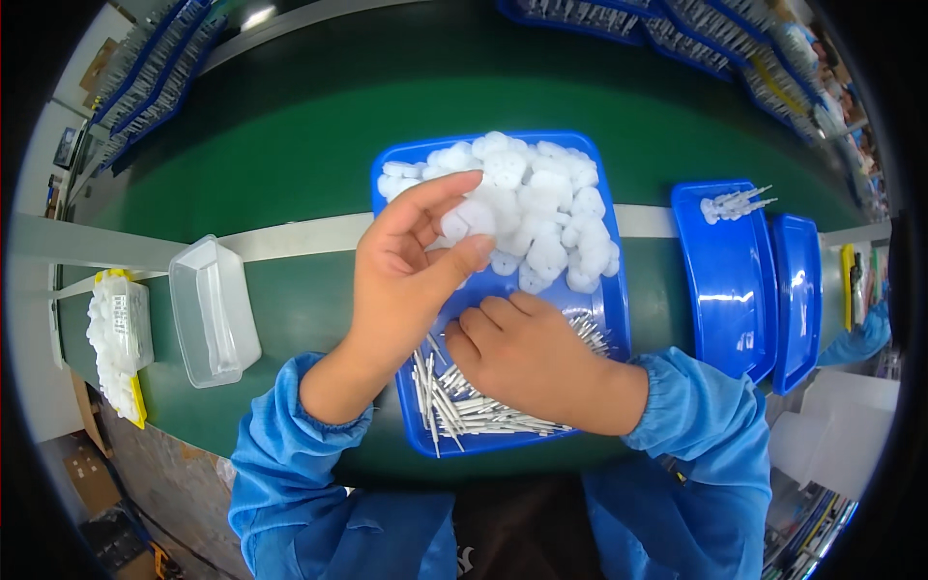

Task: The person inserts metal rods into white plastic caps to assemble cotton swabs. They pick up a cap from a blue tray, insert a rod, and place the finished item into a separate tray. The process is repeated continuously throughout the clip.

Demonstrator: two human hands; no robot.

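A blue tray [619,309] stands in front of me. Its far half is heaped with white, soft-looking round discs [556,208]; thin white rods with metallic-looking ends [483,414] lie loose in the near half. Above the heap's left side, my left hand [401,251] pinches one white disc [468,220] between thumb and fingers. My right hand [536,362] is closed just over the rods, back of the hand upward. Its curled fingers hide whatever they may grip.
On the left stand a clear plastic box [215,314] and a yellow-edged holder of white pieces [116,338]. Blue trays [725,290] stand at right, one bearing several disc-tipped rods [737,204]. Racks of filled blue trays [696,43] line the back. Another person's blue sleeve [860,338] shows far right.
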